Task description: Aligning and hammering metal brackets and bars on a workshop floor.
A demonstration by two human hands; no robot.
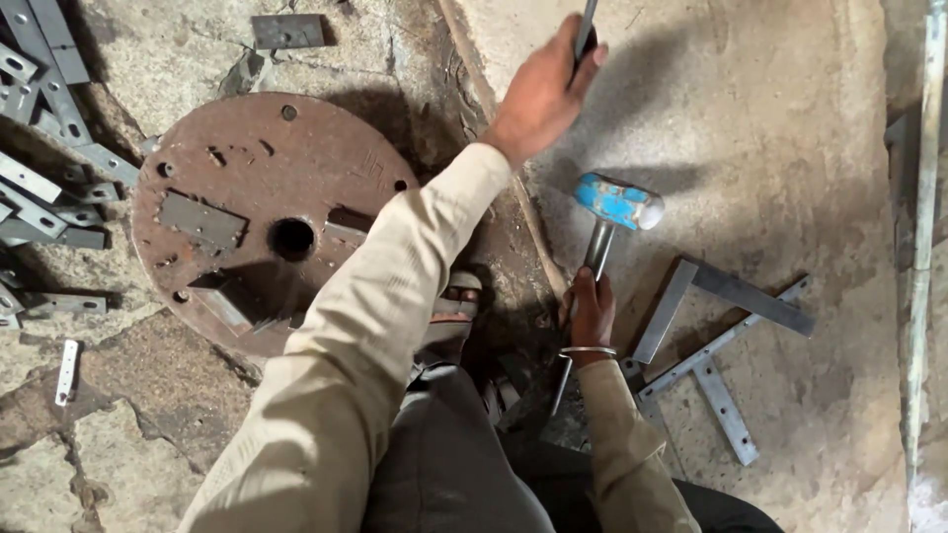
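My left hand (541,91) reaches up and across to the top of the view, shut on a thin dark metal strip (587,22) that runs out of frame. Lower down, my right hand (592,314), with a metal bangle on its wrist, grips the steel handle of a hammer (617,202). The hammer's blue head rests on the concrete floor, just right of a raised edge. A rusty round steel plate (252,163) with a centre hole lies to the left, partly hidden by my left sleeve. Small flat steel pieces (202,219) sit on the plate.
A heap of grey flat steel strips (44,128) lies at the far left. Joined flat bars (726,336) form a frame on the floor to the right of the hammer. A long steel bar (924,247) runs along the right edge. My sandalled foot (454,301) rests beside the plate.
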